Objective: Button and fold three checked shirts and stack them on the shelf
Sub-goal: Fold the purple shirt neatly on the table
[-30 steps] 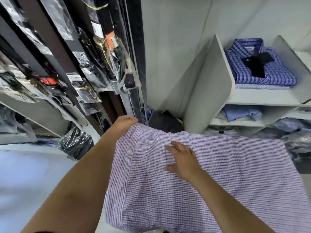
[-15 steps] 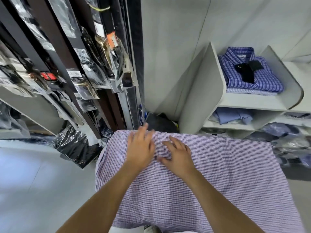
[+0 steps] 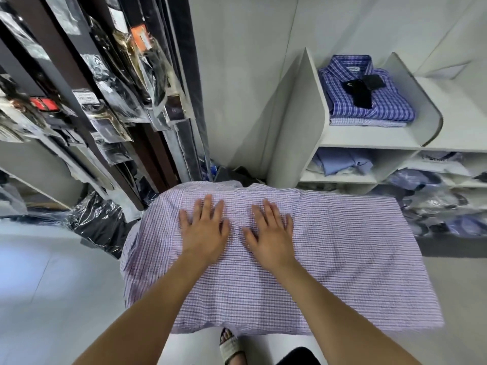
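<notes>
Lilac-and-white checked cotton shirt [image 3: 329, 248] lies spread flat under both hands: left hand [image 3: 204, 230] and right hand [image 3: 271, 233] press it side by side, fingers straight and splayed.

Both bare forearms reach forward, the left hand [image 3: 204, 231] and right hand [image 3: 271, 233] lying flat, palms down, side by side, fingers straight and slightly spread.

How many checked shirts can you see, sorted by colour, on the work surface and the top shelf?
Lilac checked, under both hands: 1, the lilac shirt, pressed flat by the left hand and right hand.
Dark blue checked, top shelf: 1, the blue shirt.
Pale blue checked, beneath it: 1, the pale shirt.
Total: 3
</notes>
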